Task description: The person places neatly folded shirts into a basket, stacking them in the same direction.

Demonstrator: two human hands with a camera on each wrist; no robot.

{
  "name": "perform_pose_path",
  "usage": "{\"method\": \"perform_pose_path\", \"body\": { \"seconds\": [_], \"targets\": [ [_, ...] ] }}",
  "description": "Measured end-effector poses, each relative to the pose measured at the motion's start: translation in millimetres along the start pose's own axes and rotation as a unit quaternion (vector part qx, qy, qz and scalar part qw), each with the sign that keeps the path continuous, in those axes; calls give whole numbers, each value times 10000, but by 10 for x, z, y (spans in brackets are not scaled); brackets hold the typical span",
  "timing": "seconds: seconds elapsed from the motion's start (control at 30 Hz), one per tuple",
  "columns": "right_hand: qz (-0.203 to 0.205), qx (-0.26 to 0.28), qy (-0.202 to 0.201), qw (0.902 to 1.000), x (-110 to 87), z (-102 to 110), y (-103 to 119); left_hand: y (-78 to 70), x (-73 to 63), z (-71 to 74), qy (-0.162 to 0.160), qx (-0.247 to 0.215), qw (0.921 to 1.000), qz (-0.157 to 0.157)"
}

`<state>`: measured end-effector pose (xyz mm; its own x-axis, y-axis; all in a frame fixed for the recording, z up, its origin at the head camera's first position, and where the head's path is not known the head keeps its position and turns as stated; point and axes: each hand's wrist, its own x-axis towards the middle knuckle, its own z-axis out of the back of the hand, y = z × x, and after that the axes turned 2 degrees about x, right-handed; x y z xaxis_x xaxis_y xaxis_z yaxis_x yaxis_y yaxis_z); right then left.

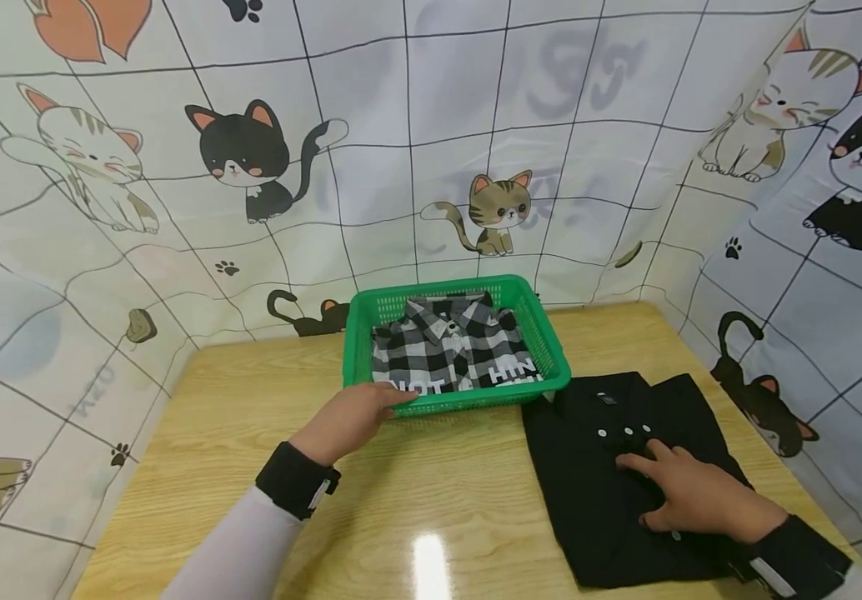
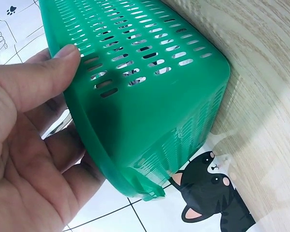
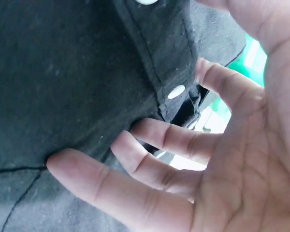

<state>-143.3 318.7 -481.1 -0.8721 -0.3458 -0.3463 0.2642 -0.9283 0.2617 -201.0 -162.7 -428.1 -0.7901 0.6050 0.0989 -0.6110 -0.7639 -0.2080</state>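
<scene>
My left hand (image 1: 344,423) grips the near-left rim of a green plastic basket (image 1: 353,350). In the left wrist view the thumb lies against the slotted wall of the basket (image 2: 159,111), with the other fingers on the far side of the rim. Inside the basket is a folded black, grey and white plaid shirt (image 1: 431,354) with white lettering. My right hand (image 1: 701,496) rests on a folded black shirt (image 1: 577,492) with white buttons. Seen from the right wrist, its spread, slightly bent fingers (image 3: 87,176) touch the black cloth (image 3: 63,87) beside the button placket.
The basket stands at the back of a light wooden table (image 1: 251,417), its right front corner close over the black shirt's upper left. A white sheet (image 1: 371,100) printed with cats and grid lines hangs behind the table and along both sides.
</scene>
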Motion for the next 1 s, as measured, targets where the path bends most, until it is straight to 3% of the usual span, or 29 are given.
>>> {"method": "perform_pose_path", "body": {
  "seconds": [0.17,0.37,0.57,0.8,1.0],
  "targets": [
    [183,101,19,9998,-131,-134,108,-6,3,2,16,-10,10000,-77],
    [545,5,-102,9985,-152,-257,417,-14,46,2,71,-1,10000,-65],
    [711,2,-24,9975,-61,-345,812,-83,149,-38,40,-55,9998,-161],
    [1371,-180,-257,9901,85,-415,1198,-122,252,-62,-90,-35,9992,-385],
    [1636,-324,-218,9858,213,-465,1522,-110,298,-80,-67,-95,9994,-333]
  ]
}}
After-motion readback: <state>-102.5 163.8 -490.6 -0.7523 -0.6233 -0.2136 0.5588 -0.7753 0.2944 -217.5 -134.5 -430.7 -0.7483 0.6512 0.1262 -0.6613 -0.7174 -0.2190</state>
